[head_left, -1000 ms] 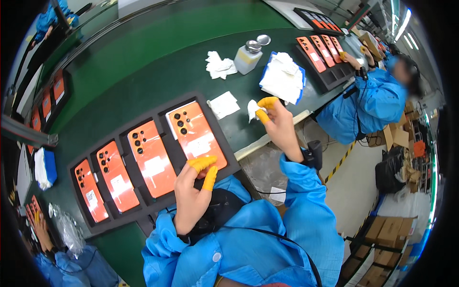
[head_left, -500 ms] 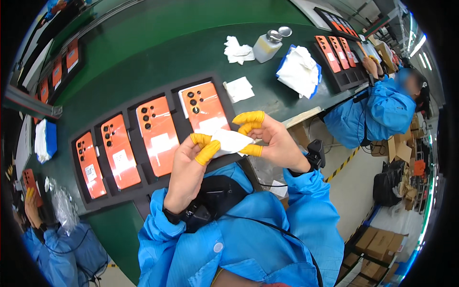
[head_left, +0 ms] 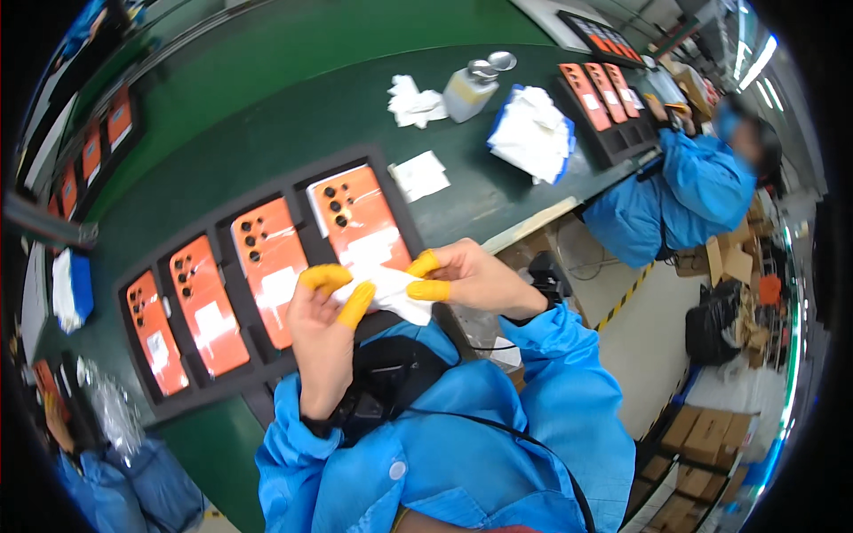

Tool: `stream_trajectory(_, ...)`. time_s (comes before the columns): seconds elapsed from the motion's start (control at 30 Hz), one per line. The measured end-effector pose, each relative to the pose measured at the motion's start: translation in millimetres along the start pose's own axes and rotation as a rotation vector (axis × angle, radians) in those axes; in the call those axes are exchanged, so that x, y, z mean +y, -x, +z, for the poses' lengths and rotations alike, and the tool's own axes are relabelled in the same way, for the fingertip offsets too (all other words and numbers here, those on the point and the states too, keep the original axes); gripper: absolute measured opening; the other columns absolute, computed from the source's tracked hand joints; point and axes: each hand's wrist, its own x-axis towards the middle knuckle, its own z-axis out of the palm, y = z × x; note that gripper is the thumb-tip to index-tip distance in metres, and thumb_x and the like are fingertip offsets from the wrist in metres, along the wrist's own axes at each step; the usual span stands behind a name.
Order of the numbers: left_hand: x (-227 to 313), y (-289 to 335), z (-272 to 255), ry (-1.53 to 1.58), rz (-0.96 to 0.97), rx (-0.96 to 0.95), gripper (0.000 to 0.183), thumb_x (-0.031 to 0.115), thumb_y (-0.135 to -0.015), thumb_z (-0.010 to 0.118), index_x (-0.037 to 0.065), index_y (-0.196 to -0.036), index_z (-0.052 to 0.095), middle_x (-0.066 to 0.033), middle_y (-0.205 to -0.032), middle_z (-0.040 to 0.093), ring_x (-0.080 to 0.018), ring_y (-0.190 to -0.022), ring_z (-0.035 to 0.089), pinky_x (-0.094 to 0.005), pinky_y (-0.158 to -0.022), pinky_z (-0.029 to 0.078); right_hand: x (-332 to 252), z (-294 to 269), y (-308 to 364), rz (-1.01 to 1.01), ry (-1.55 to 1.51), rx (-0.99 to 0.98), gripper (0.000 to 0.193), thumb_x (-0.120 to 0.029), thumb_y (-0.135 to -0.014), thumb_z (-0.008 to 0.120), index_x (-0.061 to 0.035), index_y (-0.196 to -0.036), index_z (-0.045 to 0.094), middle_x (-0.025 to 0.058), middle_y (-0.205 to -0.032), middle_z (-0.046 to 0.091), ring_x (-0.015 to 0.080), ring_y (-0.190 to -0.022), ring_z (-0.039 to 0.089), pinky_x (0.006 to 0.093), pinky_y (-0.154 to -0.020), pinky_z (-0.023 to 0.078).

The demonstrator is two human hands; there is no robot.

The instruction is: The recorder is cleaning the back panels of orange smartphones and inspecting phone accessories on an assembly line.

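Wipe (head_left: pixel 391 291) (one) in two hands (head_left: pixel 322 351) — four phones (head_left: pixel 267 266) nearest

Your left hand (head_left: pixel 322 342) and right hand (head_left: pixel 484 277), with yellow finger covers (head_left: pixel 357 304), pinch a white wipe (head_left: pixel 393 291) between them over the near edge of a black tray (head_left: pixel 306 222). In it, four orange phones (head_left: pixel 274 266) lie side by side, camera side up. Beyond, a bottle (head_left: pixel 466 96) stands on the green table (head_left: pixel 462 204) near piled white wipes (head_left: pixel 530 133). At right is a blue-clad co-worker (head_left: pixel 706 186).
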Motion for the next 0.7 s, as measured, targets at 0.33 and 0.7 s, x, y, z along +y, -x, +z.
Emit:
stream_trajectory(0.33,-8.6,13.1,18.6,-1.543,0.503,0.129,0.056,0.032,-0.081,0.068,-0.002,-0.122,0.05,-0.0192,-0.128,0.042,-0.0377,-0.122,0.033,-0.0509,-0.097,0.026,-9.6,-9.0,-4.8,-0.382,0.07,0.05,0.004,-0.002,-0.078,0.064,-0.0018,-0.076,0.06,0.0114,-0.119,0.055,0.0207,-0.1,0.057,0.0325,-0.092,0.044)
stream_trajectory(0.7,-22.1,4.1,16.3,-1.682,0.379,0.076,0.066,0.042,-0.08,0.066,-0.007,-0.12,0.048,-0.0193,-0.129,0.043,-0.035,-0.123,0.035,-0.0514,-0.095,0.025,4.1,-34.9,-19.0,-0.214,-0.246,0.142,0.008,-0.009,-0.091,0.051,-0.003,-0.096,0.053,0.0143,-0.099,0.065,0.0208,-0.096,0.062,0.0332,-0.089,0.047)
